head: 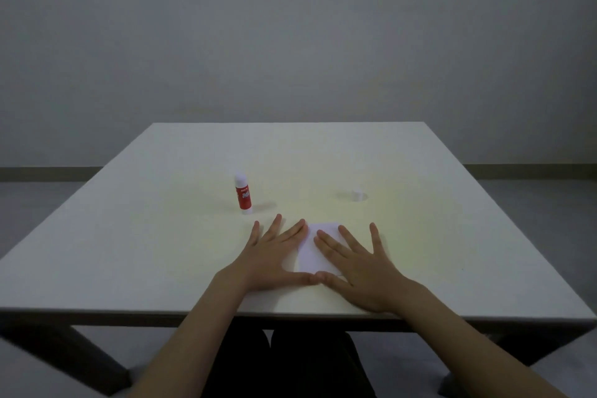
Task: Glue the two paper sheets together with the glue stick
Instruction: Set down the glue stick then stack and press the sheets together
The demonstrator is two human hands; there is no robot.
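Observation:
A small white paper sheet (311, 254) lies flat on the white table (129, 236) near its front edge; I cannot tell whether a second sheet lies under it. My left hand (274, 257) rests flat with spread fingers on the paper's left edge. My right hand (358, 268) lies flat on its right part, fingers spread. The thumbs nearly touch at the paper's near edge. A red glue stick (243, 194) with a white top stands upright behind and to the left of my left hand.
A small white cap-like thing (356, 196) lies on the table behind my right hand. Dark table legs and my dark-clothed knees show below the front edge. A plain grey wall stands behind the table.

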